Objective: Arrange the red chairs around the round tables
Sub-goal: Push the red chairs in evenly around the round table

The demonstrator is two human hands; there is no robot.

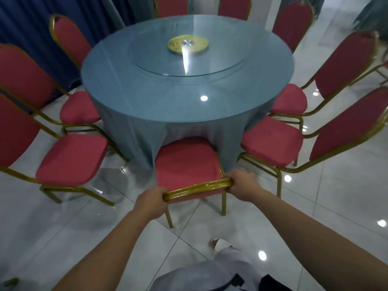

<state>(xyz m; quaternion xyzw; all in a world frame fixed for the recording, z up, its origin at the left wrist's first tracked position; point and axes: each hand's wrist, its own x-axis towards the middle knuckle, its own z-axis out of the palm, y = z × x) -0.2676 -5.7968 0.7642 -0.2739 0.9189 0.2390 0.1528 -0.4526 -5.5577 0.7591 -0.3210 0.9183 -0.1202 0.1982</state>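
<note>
Lower centre of frame: red chair point(186, 162) stands with its seat front touching the draped tablecloth point(144, 131), in the gap between the left neighbour chair point(71, 160) and the right neighbour chair point(270, 141). Left hand point(151, 203) and right hand point(241, 185) each grasp one end of the top rail point(197, 187), fingers curled round the tube.

Judgement: gripping both ends gives control of rotation, so the seat can be squared to the table edge while it is pushed in. The rail sits skewed, right end higher in frame. The chair is probably not yet square, though lens distortion may account for this.

Materials:
- Chair frame is glossy gold-painted metal tube. Seat and back are padded matte red fabric with rounded corners.
- Tabletop point(168, 91), centre frame, is round, blue-grey and reflective.
- It carries a circular glass turntable point(220, 59) with a brass-coloured hub point(188, 44).
- Floor point(315, 206) is polished pale tile, so the legs should slide easily.
</note>
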